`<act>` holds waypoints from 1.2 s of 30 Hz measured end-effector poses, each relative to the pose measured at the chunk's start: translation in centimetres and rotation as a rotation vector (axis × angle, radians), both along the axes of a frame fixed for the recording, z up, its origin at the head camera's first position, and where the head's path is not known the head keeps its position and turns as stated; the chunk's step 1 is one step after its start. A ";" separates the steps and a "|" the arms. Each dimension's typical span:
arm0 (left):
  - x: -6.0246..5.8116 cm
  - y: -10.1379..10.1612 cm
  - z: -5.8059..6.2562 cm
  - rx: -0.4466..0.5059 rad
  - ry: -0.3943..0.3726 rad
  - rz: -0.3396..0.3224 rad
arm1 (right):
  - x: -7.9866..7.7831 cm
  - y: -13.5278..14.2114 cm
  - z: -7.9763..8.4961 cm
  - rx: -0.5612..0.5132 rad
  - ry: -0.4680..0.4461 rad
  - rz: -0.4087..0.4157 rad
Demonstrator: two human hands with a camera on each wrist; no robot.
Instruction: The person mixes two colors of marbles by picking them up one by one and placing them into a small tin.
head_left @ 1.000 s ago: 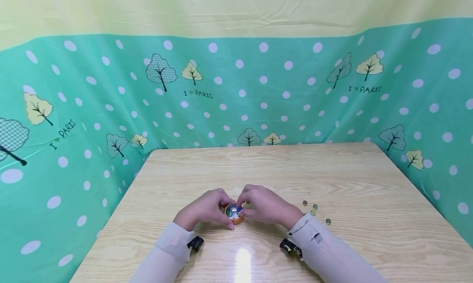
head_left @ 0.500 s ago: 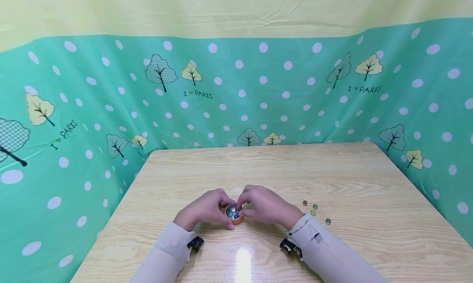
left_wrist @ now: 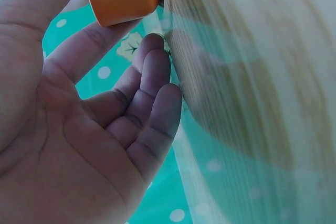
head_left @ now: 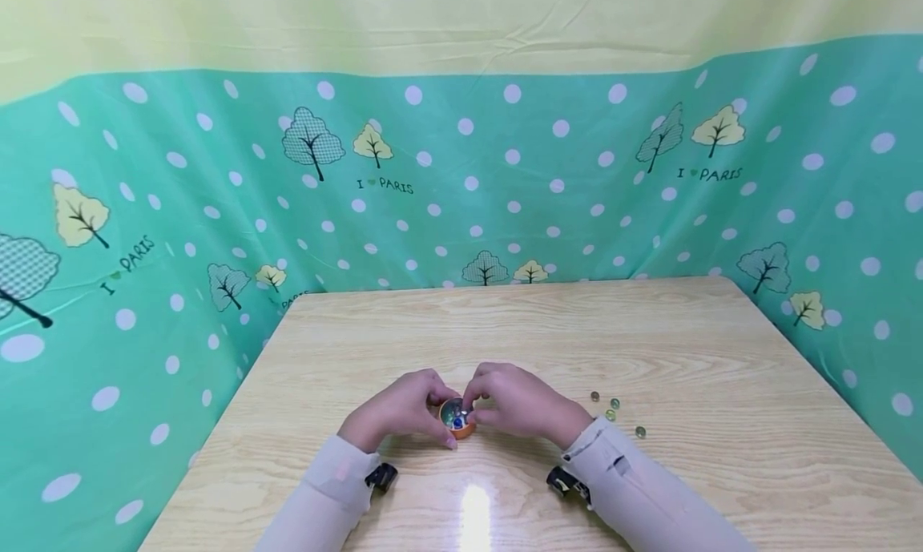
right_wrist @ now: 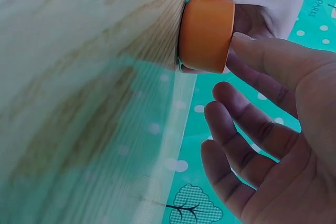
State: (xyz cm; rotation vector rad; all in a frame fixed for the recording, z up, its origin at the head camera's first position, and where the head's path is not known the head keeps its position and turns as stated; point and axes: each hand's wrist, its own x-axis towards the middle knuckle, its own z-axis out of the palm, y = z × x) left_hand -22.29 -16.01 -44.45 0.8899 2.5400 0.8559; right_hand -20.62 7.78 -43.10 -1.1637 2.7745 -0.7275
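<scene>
Fingers of your left hand [head_left: 400, 408] grip the round, smooth orange cup [right_wrist: 207, 35] at the head view's lower centre, a round blue glass marble [head_left: 457, 423] inside; those of your right hand [head_left: 519, 400] stand narrow at its rim, perhaps holding something, I cannot tell. Release low, gently.

Orange cup [right_wrist: 206, 34], upright; blue marble [head_left: 457, 423] inside; four marbles [head_left: 610, 415] to its right
</scene>
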 end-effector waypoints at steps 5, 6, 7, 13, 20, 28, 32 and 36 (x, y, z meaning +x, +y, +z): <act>0.1 0.1 -0.1 -0.005 0.002 0.008 | 0.2 0.3 0.1 -0.006 0.011 -0.006; 0.1 0.1 -0.1 -0.005 0.004 0.009 | 0.2 0.4 0.1 -0.007 0.015 -0.004; 0.1 0.1 -0.1 -0.004 0.005 0.007 | 0.3 0.5 0.1 -0.010 0.019 -0.002; 0.0 0.2 -0.2 0.005 0.004 -0.017 | 0.4 0.9 0.1 -0.025 0.013 -0.004; 0.1 0.2 -0.1 -0.013 0.001 0.012 | 0.4 1.4 -0.1 -0.006 0.036 -0.011; -0.1 0.1 -0.1 -0.026 0.007 0.028 | 0.6 2.3 -0.2 0.019 0.043 -0.032; 0.0 0.0 -0.1 -0.030 0.006 0.037 | 0.7 2.8 -0.3 0.034 0.040 -0.048; 0.0 0.0 -0.2 -0.025 -0.005 0.058 | 0.8 3.3 -0.4 0.039 0.041 -0.067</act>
